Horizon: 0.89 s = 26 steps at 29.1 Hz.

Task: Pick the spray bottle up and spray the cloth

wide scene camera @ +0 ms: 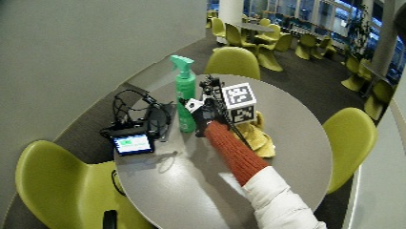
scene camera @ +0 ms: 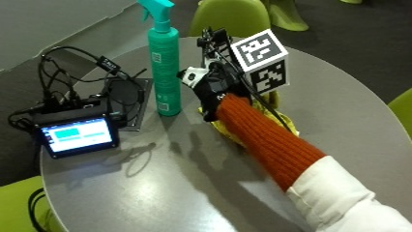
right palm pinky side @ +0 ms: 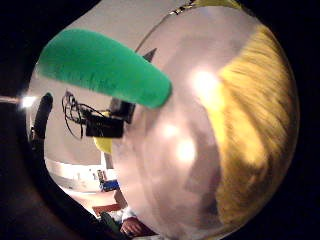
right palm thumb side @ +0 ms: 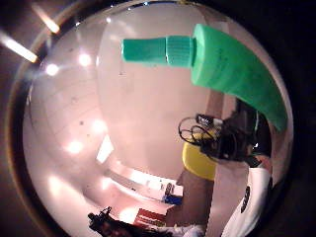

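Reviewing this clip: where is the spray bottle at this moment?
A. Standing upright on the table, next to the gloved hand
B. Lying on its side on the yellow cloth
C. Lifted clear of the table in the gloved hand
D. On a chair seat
A. The spray bottle stands upright on the table, with the gloved right hand close beside it, over the yellow cloth.

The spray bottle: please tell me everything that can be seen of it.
The spray bottle is a tall, slim green cylinder, plastic by its look, with a lighter green trigger head on top and a small pale label low on its side. It stands upright on the grey round table, between a small screen device with cables and the yellow cloth. The gloved right hand is close beside it, at mid-height; whether it touches the bottle cannot be told.
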### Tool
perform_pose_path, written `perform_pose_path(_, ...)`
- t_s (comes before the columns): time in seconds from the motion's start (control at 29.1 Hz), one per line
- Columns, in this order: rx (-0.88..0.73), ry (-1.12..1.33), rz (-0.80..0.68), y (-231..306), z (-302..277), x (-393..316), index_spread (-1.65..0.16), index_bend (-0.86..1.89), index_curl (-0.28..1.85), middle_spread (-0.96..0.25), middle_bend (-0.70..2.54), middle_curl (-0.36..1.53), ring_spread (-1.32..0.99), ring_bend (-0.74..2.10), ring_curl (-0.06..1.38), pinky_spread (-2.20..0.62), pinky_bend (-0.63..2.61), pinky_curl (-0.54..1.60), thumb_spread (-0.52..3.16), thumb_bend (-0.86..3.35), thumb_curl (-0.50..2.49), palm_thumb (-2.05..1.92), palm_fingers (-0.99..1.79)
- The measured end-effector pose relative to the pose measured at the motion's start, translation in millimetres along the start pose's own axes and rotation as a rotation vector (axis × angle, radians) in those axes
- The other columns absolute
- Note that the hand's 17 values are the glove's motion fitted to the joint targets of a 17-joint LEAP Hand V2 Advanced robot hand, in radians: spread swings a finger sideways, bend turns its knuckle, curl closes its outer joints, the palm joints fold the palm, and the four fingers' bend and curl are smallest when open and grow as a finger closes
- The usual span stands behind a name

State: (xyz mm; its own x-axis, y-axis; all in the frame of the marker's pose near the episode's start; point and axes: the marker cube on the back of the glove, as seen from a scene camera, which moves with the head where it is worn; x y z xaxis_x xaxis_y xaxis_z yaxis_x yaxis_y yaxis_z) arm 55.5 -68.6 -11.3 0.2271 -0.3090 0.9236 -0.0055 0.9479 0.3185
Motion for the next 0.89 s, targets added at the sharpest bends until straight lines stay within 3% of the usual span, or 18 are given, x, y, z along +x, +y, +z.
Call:
perform_pose_path(0.17, -0.115, 0.165, -0.090, 40, -28, -15, -0.42, 0.16, 0.30, -0.09, 0.28, 0.42, -0.10, 0.25, 0.36, 0.13, 0.22, 0.25, 1.08, 0.19, 0.67, 1.31, -0.03)
perform_pose_path(0.31, -0.214, 0.504, -0.099, 100, -64, -17, -0.37, 0.37, 0.35, -0.03, 0.32, 0.43, -0.06, 0.19, 0.33, 0.13, 0.11, 0.21, 1.13, 0.26, 0.71, 1.29, 0.22)
perform_pose_path(0.45, -0.283, 0.822, -0.060, 157, -103, 5, -0.31, 0.41, 0.37, -0.01, 0.30, 0.42, -0.03, 0.22, 0.33, 0.15, 0.17, 0.21, 1.14, 0.28, 0.73, 1.25, 0.40)
perform_pose_path(0.58, -0.234, 0.876, -0.062, 197, -134, 23, -0.28, 0.41, 0.40, 0.00, 0.29, 0.42, -0.02, 0.24, 0.35, 0.15, 0.17, 0.22, 1.13, 0.27, 0.73, 1.23, 0.47)
perform_pose_path(0.89, 0.032, 0.869, -0.042, 266, -185, 35, -0.25, 0.38, 0.42, 0.00, 0.29, 0.43, -0.01, 0.24, 0.37, 0.14, 0.15, 0.24, 1.14, 0.30, 0.77, 1.24, 0.57)
